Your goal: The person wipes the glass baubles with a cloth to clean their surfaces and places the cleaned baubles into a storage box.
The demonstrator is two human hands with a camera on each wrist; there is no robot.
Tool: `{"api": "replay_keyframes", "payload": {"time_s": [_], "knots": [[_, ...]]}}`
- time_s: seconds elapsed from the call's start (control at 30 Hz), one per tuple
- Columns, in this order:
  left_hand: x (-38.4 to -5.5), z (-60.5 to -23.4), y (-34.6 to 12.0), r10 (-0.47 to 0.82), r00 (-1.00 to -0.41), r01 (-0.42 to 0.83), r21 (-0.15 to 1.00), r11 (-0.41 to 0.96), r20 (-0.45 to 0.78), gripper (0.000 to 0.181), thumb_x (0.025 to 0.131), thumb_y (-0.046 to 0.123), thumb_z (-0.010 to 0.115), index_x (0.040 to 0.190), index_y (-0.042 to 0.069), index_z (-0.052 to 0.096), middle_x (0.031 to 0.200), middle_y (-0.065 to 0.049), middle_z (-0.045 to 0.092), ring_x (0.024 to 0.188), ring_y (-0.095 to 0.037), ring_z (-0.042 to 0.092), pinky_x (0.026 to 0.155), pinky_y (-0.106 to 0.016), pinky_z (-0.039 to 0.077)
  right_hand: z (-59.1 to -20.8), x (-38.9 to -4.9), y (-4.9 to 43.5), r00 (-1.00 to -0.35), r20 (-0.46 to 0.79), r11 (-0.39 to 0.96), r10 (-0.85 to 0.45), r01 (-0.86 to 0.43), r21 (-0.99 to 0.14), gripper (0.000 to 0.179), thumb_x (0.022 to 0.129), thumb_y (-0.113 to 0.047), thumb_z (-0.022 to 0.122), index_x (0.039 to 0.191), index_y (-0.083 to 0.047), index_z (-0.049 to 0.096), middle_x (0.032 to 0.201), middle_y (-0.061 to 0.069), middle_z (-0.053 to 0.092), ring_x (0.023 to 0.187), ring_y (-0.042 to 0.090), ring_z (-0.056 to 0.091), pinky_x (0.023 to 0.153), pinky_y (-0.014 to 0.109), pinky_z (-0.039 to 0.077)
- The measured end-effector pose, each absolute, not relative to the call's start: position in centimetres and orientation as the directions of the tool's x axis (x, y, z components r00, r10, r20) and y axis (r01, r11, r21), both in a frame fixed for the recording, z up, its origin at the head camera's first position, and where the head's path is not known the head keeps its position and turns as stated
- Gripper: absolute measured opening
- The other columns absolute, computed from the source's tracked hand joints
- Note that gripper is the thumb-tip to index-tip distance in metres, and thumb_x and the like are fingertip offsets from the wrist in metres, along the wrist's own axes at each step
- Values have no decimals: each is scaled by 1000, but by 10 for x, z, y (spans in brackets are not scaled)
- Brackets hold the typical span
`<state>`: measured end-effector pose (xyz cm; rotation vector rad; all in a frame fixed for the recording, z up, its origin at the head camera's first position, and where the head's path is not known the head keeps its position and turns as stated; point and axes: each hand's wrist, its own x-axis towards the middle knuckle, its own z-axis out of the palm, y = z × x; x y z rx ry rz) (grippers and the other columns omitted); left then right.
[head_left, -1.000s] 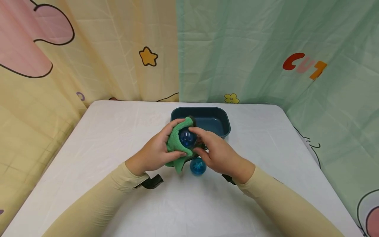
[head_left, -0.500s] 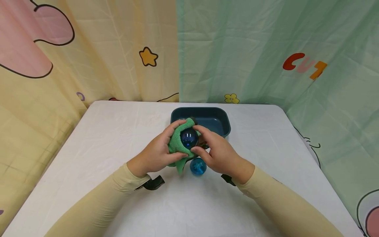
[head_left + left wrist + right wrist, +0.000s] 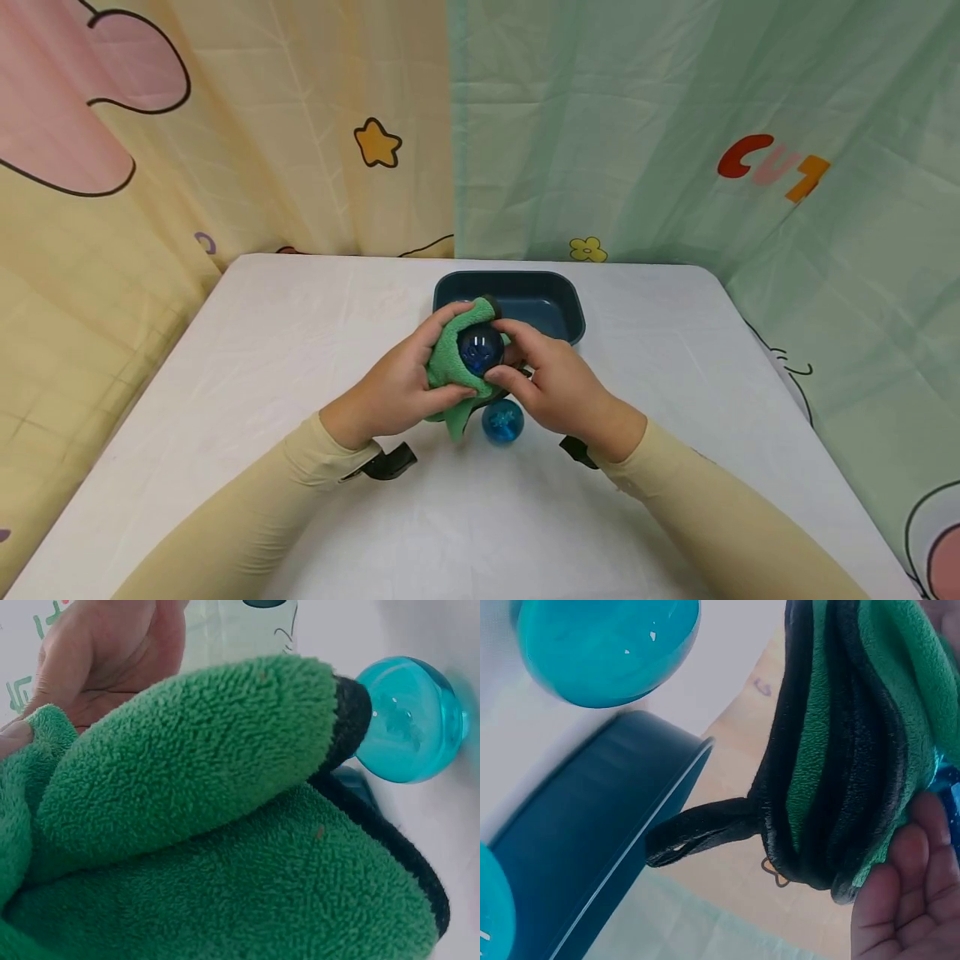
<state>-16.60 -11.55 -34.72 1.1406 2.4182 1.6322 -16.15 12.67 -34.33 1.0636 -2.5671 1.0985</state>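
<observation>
In the head view a dark blue, see-through ball (image 3: 481,349) is held between both hands above the table. My left hand (image 3: 397,379) grips a green cloth (image 3: 447,358) with dark edging, which wraps the ball's left side. My right hand (image 3: 551,379) holds the ball's right side between thumb and fingers. In the right wrist view, a dark loop (image 3: 697,829) hangs from the cloth, and only a sliver of the ball (image 3: 951,796) shows by the fingers. The cloth fills most of the left wrist view. A lighter blue ball (image 3: 502,422) lies on the table below the hands.
Behind the hands stands a dark teal tub (image 3: 551,317), its near left side covered by them. Another light blue ball (image 3: 491,911) shows at the left edge of the right wrist view. The white table (image 3: 315,308) backs onto printed curtains (image 3: 600,125).
The dark blue ball and cloth have shifted slightly right, and the ball looks turned in the hands. The right fingers have moved slightly on it. The light blue ball and tub stay put.
</observation>
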Motion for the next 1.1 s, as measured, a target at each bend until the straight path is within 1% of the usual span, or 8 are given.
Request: {"api": "replay_keyframes", "payload": {"time_s": [0.17, 0.37, 0.47, 0.67, 0.8, 0.97, 1.07, 1.1], "knots": [[-167, -347, -115, 558, -739, 558, 807, 194, 377, 89, 90, -1, 81, 162, 9, 29, 158, -12, 47, 129, -27, 59, 104, -26, 53, -345, -162, 127, -720, 411, 459, -559, -682, -570, 61, 99, -14, 74, 151, 1, 44, 110, 8, 74, 97, 16, 72, 83, 35, 63], [-167, -347, -117, 552, -747, 548, 813, 196, 371, 89, 91, 1, 81, 163, 11, 29, 157, -12, 49, 127, -27, 60, 101, -26, 54, -343, -161, 129, -659, 457, 471, -598, -750, -464, 60, 97, -2, 74, 150, 1, 46, 125, 16, 68, 102, 23, 71, 88, 39, 62], [-167, -347, -116, 560, -739, 554, 811, 189, 374, 88, 92, 1, 80, 163, 10, 29, 158, -13, 47, 129, -28, 59, 102, -27, 54, -342, -161, 128, -669, 453, 489, -589, -741, -459, 58, 98, -4, 74, 149, 2, 47, 119, 14, 71, 98, 21, 73, 85, 37, 63], [-166, -346, -115, 562, -735, 562, 804, 192, 379, 89, 91, 0, 80, 163, 9, 29, 160, -13, 46, 132, -28, 58, 106, -26, 52, -340, -161, 127, -729, 402, 481, -554, -674, -561, 55, 101, -15, 72, 146, 2, 47, 97, 5, 75, 86, 13, 70, 75, 29, 61], [-166, -346, -116, 561, -736, 565, 800, 202, 379, 90, 90, -1, 81, 163, 9, 29, 160, -12, 46, 133, -28, 57, 107, -27, 51, -341, -161, 128, -718, 398, 470, -571, -684, -558, 61, 100, -14, 74, 150, 1, 43, 106, 7, 74, 94, 15, 71, 75, 30, 61], [-168, -347, -117, 555, -737, 564, 804, 190, 386, 89, 90, 0, 81, 162, 9, 30, 156, -13, 49, 128, -27, 60, 103, -27, 54, -341, -162, 130, -665, 433, 454, -609, -740, -496, 65, 96, -5, 76, 152, 0, 43, 123, 14, 70, 98, 20, 71, 80, 33, 62], [-168, -347, -116, 556, -738, 557, 810, 182, 382, 89, 90, 0, 81, 162, 10, 30, 155, -12, 50, 127, -27, 60, 101, -27, 55, -341, -161, 129, -651, 453, 469, -609, -756, -456, 61, 97, -3, 74, 150, 1, 45, 123, 14, 70, 98, 21, 72, 86, 36, 62], [-168, -347, -116, 558, -737, 558, 810, 182, 382, 88, 90, 0, 81, 162, 11, 30, 156, -12, 50, 127, -26, 60, 102, -27, 54, -341, -161, 129, -658, 453, 476, -602, -751, -457, 60, 97, -5, 74, 150, 1, 45, 119, 13, 71, 97, 20, 72, 83, 35, 63]]}}
